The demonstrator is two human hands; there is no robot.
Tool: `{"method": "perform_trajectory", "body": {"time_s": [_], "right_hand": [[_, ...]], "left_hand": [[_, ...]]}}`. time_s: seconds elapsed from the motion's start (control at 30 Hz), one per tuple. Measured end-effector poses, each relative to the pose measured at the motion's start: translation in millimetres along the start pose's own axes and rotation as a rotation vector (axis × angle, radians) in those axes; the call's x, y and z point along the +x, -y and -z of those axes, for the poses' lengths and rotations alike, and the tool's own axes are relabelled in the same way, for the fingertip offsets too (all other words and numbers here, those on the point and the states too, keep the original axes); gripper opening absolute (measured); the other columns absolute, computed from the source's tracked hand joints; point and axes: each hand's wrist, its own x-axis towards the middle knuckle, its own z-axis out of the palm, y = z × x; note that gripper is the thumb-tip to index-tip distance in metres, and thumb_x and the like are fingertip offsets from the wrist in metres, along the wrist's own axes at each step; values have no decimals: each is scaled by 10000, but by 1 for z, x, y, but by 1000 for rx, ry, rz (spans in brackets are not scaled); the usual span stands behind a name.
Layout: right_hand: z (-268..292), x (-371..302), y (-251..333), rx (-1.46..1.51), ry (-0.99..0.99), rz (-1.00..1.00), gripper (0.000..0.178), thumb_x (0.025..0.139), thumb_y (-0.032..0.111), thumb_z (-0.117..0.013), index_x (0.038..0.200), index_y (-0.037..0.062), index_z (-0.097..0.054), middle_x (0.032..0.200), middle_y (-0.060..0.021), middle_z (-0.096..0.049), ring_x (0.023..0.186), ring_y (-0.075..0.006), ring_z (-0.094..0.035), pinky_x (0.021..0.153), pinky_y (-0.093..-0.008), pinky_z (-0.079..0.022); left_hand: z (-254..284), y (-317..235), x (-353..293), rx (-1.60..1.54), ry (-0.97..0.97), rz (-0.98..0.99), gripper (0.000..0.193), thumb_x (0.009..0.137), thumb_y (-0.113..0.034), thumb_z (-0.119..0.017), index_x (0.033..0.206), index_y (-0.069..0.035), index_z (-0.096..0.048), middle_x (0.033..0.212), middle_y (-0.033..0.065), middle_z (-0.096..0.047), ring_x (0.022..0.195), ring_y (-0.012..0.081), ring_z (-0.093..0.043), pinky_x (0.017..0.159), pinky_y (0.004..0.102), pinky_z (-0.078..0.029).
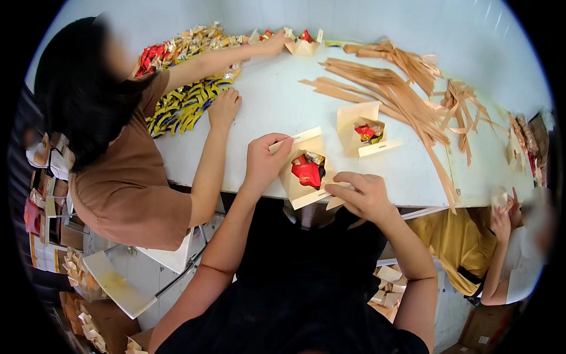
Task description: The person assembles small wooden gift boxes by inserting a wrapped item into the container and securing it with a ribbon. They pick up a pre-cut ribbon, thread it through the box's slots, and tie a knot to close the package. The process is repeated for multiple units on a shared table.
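Observation:
A cream paper gift box stands at the table's near edge in front of me, its top flaps spread. Inside lie a red wrapped sweet and other shiny packets. My left hand pinches the box's far flap between thumb and fingers. On the near side, my right hand grips the slotted near flap, fingers closed on its edge. Just beyond and to the right, a second cream box sits open with red and yellow packets in it; neither hand touches it.
Long tan ribbons spread across the table's right side. At left, a co-worker's hand rests near a pile of yellow-and-blue packets; the other reaches to filled boxes at the back. Another person's hand is at far right.

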Motion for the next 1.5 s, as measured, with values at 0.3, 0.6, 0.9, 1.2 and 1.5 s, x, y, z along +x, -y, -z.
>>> {"method": "perform_trajectory", "body": {"time_s": [0.3, 0.6, 0.9, 1.2, 1.5], "right_hand": [[-7, -6, 6, 163, -48, -200, 291, 757, 154, -825, 1046, 151, -791, 965, -22, -686, 693, -202, -688, 581, -336, -539], [-17, 2, 17, 363, -191, -550, 212, 847, 109, -869, 1052, 118, -818, 1113, -61, -671, 763, -226, -726, 676, -336, -591], [3, 13, 24, 396, -61, -517, 192, 874, 235, -872, 995, 100, -809, 1279, -62, -714, 832, -257, -749, 747, -357, -607], [-1, 19, 19, 411, -91, -572, 278, 835, 213, -890, 1046, 69, -781, 976, -121, -754, 921, -337, -734, 801, -391, -595], [-5, 21, 25, 308, -214, -671, 354, 799, 223, -944, 1026, 18, -767, 823, -99, -691, 756, -278, -666, 716, -356, -543]], "left_hand": [[-11, -24, -27, -412, 365, -84, 88, 941, -13, -766, 1001, 42, -797, 1139, 155, -789, 982, 166, -742, 862, 301, -597], [-16, -17, -46, -687, 481, 42, 173, 1025, -64, -708, 1150, 54, -721, 1355, 217, -708, 1126, 204, -712, 942, 342, -596], [-12, -20, -63, -336, 379, -74, 216, 936, -17, -809, 1119, 56, -718, 1301, 244, -744, 1190, 250, -718, 1034, 378, -558], [-11, -29, -62, -261, 383, -54, 221, 914, -7, -808, 1119, 36, -739, 1259, 195, -774, 1149, 204, -727, 1005, 348, -561], [-9, -37, -56, -223, 448, -25, 399, 905, -44, -828, 1290, 27, -752, 1312, 174, -761, 1132, 195, -741, 984, 326, -576]]}}
